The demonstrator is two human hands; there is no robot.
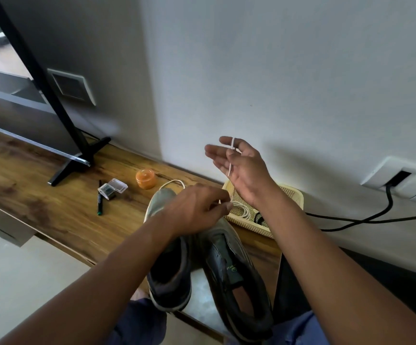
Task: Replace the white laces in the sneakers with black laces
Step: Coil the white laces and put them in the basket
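Two grey sneakers are seen side by side on the wooden table [52,195], the left sneaker [169,265] partly hidden under the left forearm and the right sneaker [237,270] lying with its tongue exposed and, where it can be seen, no lace threaded through it. A white lace [231,158] is wound around the fingers of the raised right hand [239,163], whose fingers are held fairly straight rather than curled about it. The same lace appears to be pinched between the fingertips of the left hand [197,207], just above the toe of the right sneaker. A further loop of white lace [172,182] is visible beyond the toe of the left sneaker, and coiled white cord [241,209] lies in the cream mesh basket [291,195] beside something dark, possibly the black laces. The removal of white lace is judged well advanced, at least on the right sneaker; no black lace is seen threaded, so the whole relacing is judged still to be done.
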